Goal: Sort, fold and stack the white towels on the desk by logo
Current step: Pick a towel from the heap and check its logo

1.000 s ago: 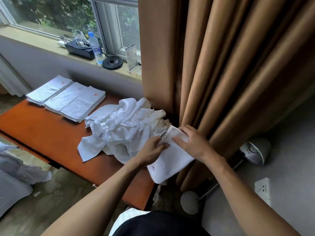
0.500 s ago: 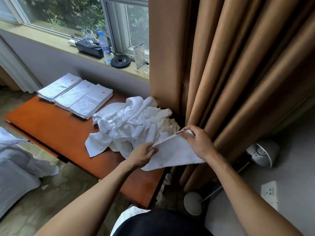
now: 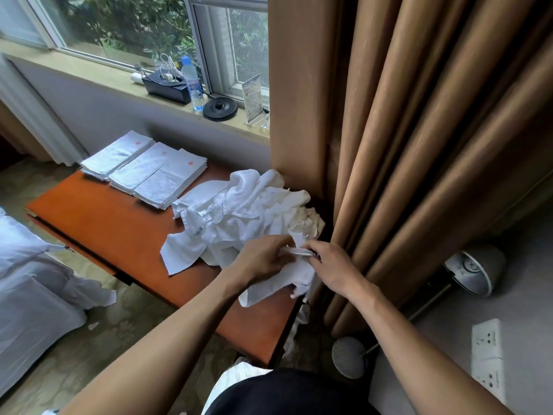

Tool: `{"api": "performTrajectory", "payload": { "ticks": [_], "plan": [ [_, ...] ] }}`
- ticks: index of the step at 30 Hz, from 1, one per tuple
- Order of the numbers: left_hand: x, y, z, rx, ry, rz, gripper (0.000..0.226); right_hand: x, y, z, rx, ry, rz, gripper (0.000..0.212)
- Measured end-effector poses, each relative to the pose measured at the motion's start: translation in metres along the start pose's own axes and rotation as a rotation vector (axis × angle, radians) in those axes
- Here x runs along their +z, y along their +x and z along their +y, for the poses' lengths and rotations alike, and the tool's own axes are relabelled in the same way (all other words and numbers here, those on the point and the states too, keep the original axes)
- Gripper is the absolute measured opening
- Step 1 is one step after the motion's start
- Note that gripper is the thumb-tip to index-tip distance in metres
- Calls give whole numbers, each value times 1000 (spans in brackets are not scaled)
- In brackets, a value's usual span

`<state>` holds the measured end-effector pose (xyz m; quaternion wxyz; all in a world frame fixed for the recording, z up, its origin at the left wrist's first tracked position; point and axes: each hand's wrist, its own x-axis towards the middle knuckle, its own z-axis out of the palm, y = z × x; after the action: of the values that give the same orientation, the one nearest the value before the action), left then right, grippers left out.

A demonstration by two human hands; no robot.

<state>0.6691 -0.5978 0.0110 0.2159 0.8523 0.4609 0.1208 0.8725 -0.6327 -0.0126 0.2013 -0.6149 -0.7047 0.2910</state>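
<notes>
Three folded stacks [image 3: 143, 172] lie at the surface's [image 3: 119, 232] far end; a large unsorted heap [image 3: 248, 211] lies beside the curtain [image 3: 389, 145], so much seems left. Both the left hand [image 3: 263, 259] and the right hand [image 3: 335, 265] keep a pinching grip on one towel [image 3: 278, 284] at the heap's near edge.

- Tall brown pleated fabric curtain [image 3: 404, 130] hangs to floor.
- Beige windowsill [image 3: 89, 70] holds:
  - black rectangular box [image 3: 167, 86] w/ white cables
  - clear plastic water bottle w/ blue cap [image 3: 191, 82], just beside box
  - round black disc base [image 3: 220, 108]
  - clear acrylic sign stand [image 3: 252, 98]
- White dome-head floor lamp [image 3: 474, 269], nr curtain foot.
- White wall socket plate [image 3: 487, 354].
- Bed w/ white linen [image 3: 27, 280].
</notes>
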Motion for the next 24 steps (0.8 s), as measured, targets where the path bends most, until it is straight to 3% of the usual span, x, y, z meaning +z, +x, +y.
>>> {"api": "performTrajectory", "payload": {
  "ticks": [3, 5, 7, 11, 16, 21, 24],
  "plan": [
    [0, -8, -19, -105, -81, 29, 20, -7, -5, 7, 73, 89, -15, 14],
    [2, -9, -24, -220, -245, 95, 12, -12, -10, 9, 110, 155, -34, 16],
    [4, -7, -20, -293, -418, 175, 18, -15, -14, 9, 124, 203, -51, 16],
    [2, 4, 0, -150, -516, 216, 25, -15, -17, 2, 105, 283, -35, 17],
    [-6, 15, 18, 14, -387, 203, 22, -15, -12, -10, 29, 259, 72, 24],
    [-12, 16, 11, 75, -251, 150, 5, -14, -10, -15, -12, 331, 144, 30],
    [-16, 14, 9, 68, -275, 164, 11, -13, -6, -21, -23, 393, 177, 38]
  ]
}}
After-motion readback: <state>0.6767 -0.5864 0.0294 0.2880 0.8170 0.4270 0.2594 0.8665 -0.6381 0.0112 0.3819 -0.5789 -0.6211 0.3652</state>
